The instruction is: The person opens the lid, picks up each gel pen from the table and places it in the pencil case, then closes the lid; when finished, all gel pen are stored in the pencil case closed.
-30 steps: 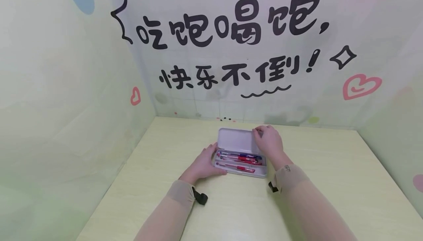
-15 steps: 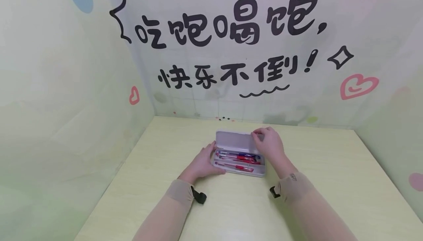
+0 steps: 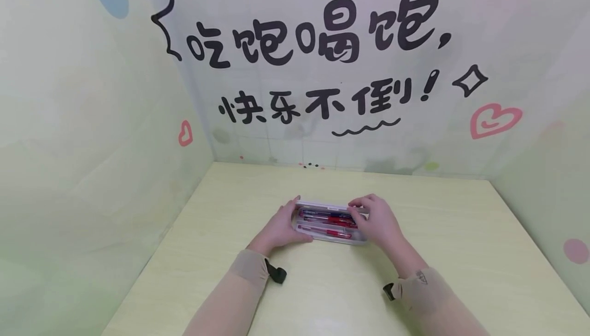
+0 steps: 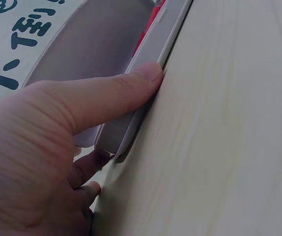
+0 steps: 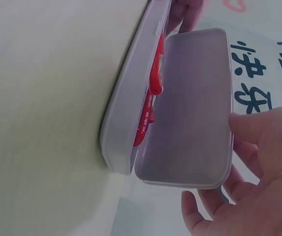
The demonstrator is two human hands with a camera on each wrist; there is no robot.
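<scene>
A light grey pencil case (image 3: 318,235) lies on the table, its hinged lid (image 5: 190,113) partly lowered over the base. Inside are several pens; a red-gripped pen (image 3: 338,234) lies in the front compartment, with red and dark blue ones behind a divider. My left hand (image 3: 278,229) grips the case's left end, the thumb (image 4: 131,86) along the front wall and the fingers around the far side. At the lid's right end, my right hand (image 3: 379,221) pinches the free edge between thumb and fingers, as the right wrist view shows.
The pale wooden table (image 3: 322,295) extends around the case on all sides. Behind it stands a wall (image 3: 286,146) with large black lettering, and similar printed walls close off the left and right.
My right hand has brought the lid from standing open down and forward, so it now tilts over the pens. The left hand stays at the case's left end.
</scene>
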